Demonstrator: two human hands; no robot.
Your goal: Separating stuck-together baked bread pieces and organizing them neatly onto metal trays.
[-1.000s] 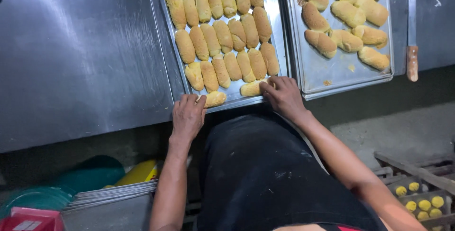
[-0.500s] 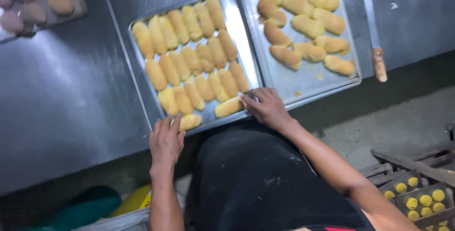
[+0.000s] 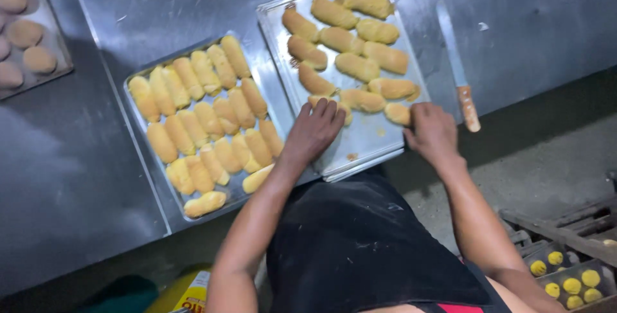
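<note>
1. Left hand [image 3: 313,132]: flat, fingers spread, on the right tray [image 3: 366,138] w/ fingertips at a bread roll [image 3: 334,103]; grips nothing.
2. Right hand [image 3: 432,132]: curled at tray's right edge, touching small roll [image 3: 397,114]; grip can't tell.
3. Left tray [image 3: 144,159], full of rolls, beside it on counter [image 3: 160,4].
4. Knife [image 3: 457,65] just right of right tray.

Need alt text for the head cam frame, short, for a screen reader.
Seen from above, a person's left hand and right hand rest on golden finger-shaped rolls at the near edge of a metal baking tray. A second tray, packed with neat rows of rolls, lies to its left on the steel table, and a wooden-handled knife lies to the right.
</note>
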